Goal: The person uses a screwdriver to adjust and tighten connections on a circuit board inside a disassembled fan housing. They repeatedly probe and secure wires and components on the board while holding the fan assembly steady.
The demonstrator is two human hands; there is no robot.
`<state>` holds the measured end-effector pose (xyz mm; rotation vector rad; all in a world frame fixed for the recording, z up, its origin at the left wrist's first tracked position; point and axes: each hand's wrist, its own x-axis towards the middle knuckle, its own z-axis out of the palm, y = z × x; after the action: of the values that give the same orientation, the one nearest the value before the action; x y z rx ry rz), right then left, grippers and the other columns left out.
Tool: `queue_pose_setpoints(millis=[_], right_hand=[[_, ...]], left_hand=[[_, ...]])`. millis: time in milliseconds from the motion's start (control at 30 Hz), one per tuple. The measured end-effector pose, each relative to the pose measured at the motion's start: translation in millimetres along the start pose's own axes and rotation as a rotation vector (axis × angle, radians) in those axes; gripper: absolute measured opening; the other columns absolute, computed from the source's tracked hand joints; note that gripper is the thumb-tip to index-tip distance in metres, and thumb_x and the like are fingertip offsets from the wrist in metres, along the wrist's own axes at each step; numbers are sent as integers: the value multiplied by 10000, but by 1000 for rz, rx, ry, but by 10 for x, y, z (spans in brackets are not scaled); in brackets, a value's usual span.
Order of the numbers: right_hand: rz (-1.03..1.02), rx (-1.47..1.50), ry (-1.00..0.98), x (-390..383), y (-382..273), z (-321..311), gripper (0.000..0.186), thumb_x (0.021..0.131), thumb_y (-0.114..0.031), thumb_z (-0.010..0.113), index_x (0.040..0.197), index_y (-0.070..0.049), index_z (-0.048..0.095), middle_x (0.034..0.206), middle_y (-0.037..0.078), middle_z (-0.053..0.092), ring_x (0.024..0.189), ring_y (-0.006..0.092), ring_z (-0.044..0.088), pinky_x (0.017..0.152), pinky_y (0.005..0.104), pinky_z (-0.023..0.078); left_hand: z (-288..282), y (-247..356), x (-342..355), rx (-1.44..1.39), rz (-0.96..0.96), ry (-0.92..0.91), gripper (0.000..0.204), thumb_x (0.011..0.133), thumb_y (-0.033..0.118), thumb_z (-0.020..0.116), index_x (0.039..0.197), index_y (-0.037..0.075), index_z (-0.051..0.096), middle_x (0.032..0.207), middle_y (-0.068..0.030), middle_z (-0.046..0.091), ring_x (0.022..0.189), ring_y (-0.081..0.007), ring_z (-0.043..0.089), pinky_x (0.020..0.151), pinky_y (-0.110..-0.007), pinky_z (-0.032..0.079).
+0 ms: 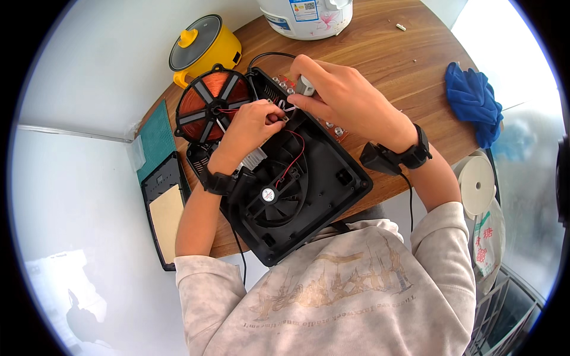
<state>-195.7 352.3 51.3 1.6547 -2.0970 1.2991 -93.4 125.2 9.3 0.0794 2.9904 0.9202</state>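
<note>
An opened black plastic appliance housing (329,196) lies tilted in front of me, with a black fan (276,207) and thin red wires inside. The round copper coil (196,110) on its black spoked frame rests at the housing's far left corner. My right hand (350,98) is closed around a grey-handled screwdriver (305,86), its thin shaft pointing left into the housing. Right by that tip, my left hand (252,127) pinches something small; the fingers mostly hide it. Below the left hand shows a silver heat sink (254,159).
A red circuit board (339,132) lies partly under the housing's right side. Behind stand a yellow lidded pot (222,50) and a white appliance (309,21). A green mat (157,139) and a black-framed panel (166,216) are at left, a blue cloth (475,101) at right.
</note>
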Motion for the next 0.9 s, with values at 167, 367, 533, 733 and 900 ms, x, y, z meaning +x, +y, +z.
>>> queue_pose_setpoints(millis=[167,367,533,733,900], right_hand=[[15,5,-17,5,-3,1,343,901,-167,721,1061,-21,455,892,172,633,801,407,657,649,476,525],[6,16,59,-14,75,40,343,923,-201,741,1118,-58,499,779,178,627,659,357,631,581,422,479],[17,19,41,-23,67,43,352,922,-200,741,1118,-48,492,797,187,638,661,365,627,588,425,481],[105,82,69,-42,57,-59,312,903,-192,719,1046,-56,478,739,170,622,668,368,643,604,446,502],[303,74,251,-116,-24,-470,213,888,-133,707,1005,-64,543,719,59,609,629,167,610,568,302,466]], left_hand=[[35,9,-16,19,-5,18,189,832,74,769,990,-20,729,822,-94,630,689,-182,636,667,-301,519],[47,63,-31,47,-31,39,179,849,94,764,998,-1,737,821,-104,622,684,-202,644,678,-314,523],[92,18,-54,115,-3,79,174,872,112,758,1016,15,746,847,-113,616,704,-224,664,686,-333,528],[3,8,-12,169,86,6,188,857,97,748,1031,26,747,859,-134,576,801,-286,635,726,-377,507],[-5,38,43,218,107,-62,203,827,88,748,1022,33,742,854,-146,547,850,-330,601,747,-411,488]])
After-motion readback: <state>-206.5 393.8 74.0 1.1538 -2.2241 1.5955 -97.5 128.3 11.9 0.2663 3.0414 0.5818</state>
